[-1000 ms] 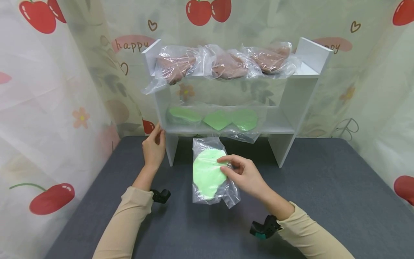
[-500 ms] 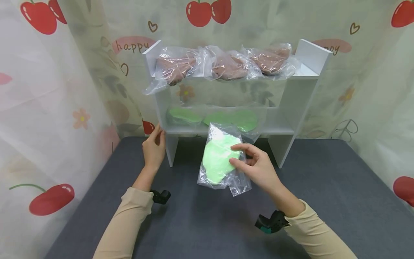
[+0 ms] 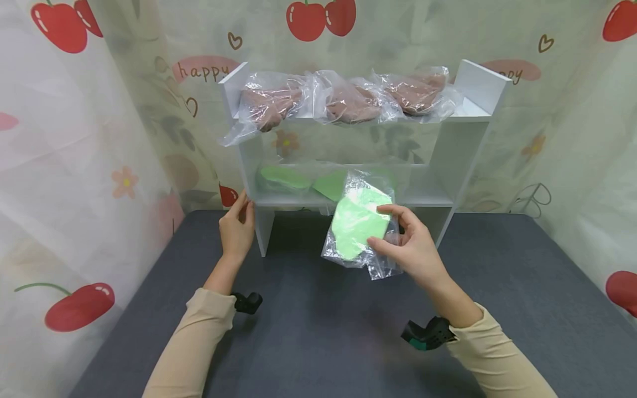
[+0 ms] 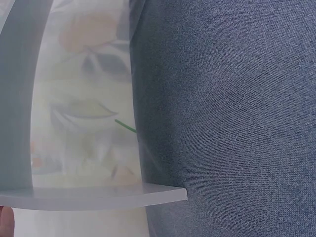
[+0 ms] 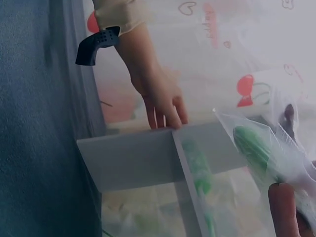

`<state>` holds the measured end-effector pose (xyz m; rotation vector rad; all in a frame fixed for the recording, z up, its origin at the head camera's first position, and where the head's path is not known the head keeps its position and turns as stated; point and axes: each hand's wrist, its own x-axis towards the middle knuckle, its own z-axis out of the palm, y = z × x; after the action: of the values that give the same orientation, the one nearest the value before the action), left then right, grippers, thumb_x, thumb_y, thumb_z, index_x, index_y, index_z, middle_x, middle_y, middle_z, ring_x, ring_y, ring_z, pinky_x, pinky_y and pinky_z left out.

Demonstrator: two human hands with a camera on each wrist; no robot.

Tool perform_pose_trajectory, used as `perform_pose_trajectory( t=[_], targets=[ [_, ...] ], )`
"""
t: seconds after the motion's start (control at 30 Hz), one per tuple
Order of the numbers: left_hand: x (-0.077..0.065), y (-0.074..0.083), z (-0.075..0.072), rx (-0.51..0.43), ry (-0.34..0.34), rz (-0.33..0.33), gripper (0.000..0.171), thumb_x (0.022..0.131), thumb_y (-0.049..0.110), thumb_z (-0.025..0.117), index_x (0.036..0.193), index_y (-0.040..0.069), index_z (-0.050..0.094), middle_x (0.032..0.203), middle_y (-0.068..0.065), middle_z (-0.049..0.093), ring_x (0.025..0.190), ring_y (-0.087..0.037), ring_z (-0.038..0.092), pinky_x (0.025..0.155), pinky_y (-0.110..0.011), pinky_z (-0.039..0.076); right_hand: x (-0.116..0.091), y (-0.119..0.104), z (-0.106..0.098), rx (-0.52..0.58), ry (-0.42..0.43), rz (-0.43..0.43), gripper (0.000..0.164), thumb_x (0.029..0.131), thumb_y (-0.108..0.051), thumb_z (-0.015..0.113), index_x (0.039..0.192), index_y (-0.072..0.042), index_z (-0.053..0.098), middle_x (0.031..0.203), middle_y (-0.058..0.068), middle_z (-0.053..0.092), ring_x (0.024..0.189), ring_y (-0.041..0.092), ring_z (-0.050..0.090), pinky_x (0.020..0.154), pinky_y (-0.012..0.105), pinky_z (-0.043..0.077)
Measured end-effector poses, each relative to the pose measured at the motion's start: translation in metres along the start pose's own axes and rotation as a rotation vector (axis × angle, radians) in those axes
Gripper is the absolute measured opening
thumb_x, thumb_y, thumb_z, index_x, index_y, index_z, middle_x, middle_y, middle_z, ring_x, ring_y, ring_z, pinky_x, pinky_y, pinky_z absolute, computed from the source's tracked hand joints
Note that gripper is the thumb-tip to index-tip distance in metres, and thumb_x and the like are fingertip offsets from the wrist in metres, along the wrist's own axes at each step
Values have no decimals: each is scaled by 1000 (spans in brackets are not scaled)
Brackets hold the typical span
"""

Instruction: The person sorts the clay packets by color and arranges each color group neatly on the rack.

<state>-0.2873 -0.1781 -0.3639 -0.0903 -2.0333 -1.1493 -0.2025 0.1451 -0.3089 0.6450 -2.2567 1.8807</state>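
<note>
My right hand [image 3: 415, 243] pinches a clear plastic bag with a flat, pale green piece [image 3: 359, 221] inside, in the head view. The bag hangs tilted in the air before the middle shelf, overlapping the bagged green pieces [image 3: 286, 178] lying there. In the right wrist view, the held green piece [image 5: 254, 148] shows edge-on above a fingertip. My left hand [image 3: 236, 229] touches the left side panel of the white shelf rack [image 3: 348, 201]; in the right wrist view, the left hand's fingers [image 5: 160, 116] reach fairly straight to that panel. What the green pieces are, I cannot tell.
Bagged brown, lumpy items [image 3: 350, 102] fill most of the rack's top board, their plastic overhanging its front. The rack stands at the back of a dark grey table [image 3: 318, 331]. Printed curtains [image 3: 99, 221] enclose the sides and back. A thin cable [image 3: 534, 196] hangs at the right.
My right hand has lifted the bagged green piece up and to the right, from low in front of the rack to the middle shelf's front. The left hand has stayed at the panel.
</note>
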Motion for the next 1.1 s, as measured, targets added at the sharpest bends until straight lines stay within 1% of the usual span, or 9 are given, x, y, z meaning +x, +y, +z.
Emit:
perform_pose_trajectory(
  t=[0.2,0.33,0.4,0.5,0.57,0.63,0.7,0.83,1.1],
  targets=[
    [0,0,1,2,1,-1,37,93,11,56,130,9,57,113,-18,67,88,-34,69,72,-46,54,3,-3,-13,3,24,-10,57,83,3,64,134,-2,39,132,5,37,39,8,30,46,21,39],
    [1,1,1,6,6,7,36,93,10,56,129,7,57,110,-20,67,86,-35,68,72,-47,54,5,-6,-22,10,45,-12,56,84,4,62,135,-2,39,144,12,31,42,6,28,45,19,36],
    [1,1,0,6,7,10,36,93,10,56,129,7,57,109,-21,68,84,-35,68,71,-47,53,6,-7,-27,8,66,-7,55,85,3,61,135,-3,39,147,14,28,55,2,40,46,18,37],
    [0,2,0,0,6,9,36,92,10,57,128,7,58,109,-20,68,84,-35,69,71,-47,54,7,-9,-34,14,104,-1,53,86,2,60,135,-5,40,149,14,25,98,3,48,53,13,42],
    [0,2,-1,-1,6,9,36,92,10,58,128,8,58,109,-20,68,84,-34,69,70,-47,54,8,-9,-38,24,128,-5,51,87,1,60,134,-5,41,148,15,26,127,11,34,61,10,45],
    [0,2,-1,-1,7,9,36,92,10,58,128,8,58,109,-20,68,84,-34,69,70,-47,54,10,-9,-42,32,150,-7,49,87,0,60,133,-5,43,148,16,26,140,17,18,66,9,47],
    [0,2,-1,0,8,10,35,92,10,58,127,8,59,108,-20,68,83,-34,69,70,-46,54,12,-9,-46,38,173,-8,48,87,0,61,131,-5,45,149,16,26,144,22,9,66,9,47],
    [0,3,-1,0,5,8,35,92,10,58,127,6,59,106,-21,69,82,-34,69,69,-47,54,15,-6,-53,34,213,3,44,86,-2,62,128,-7,48,153,15,22,146,27,4,62,8,44],
    [0,3,-1,11,5,1,35,92,11,58,126,6,59,103,-21,70,78,-34,69,67,-46,52,21,2,-61,13,275,27,40,88,-5,61,126,-6,50,154,15,20,147,29,3,79,3,44]
  ],
)
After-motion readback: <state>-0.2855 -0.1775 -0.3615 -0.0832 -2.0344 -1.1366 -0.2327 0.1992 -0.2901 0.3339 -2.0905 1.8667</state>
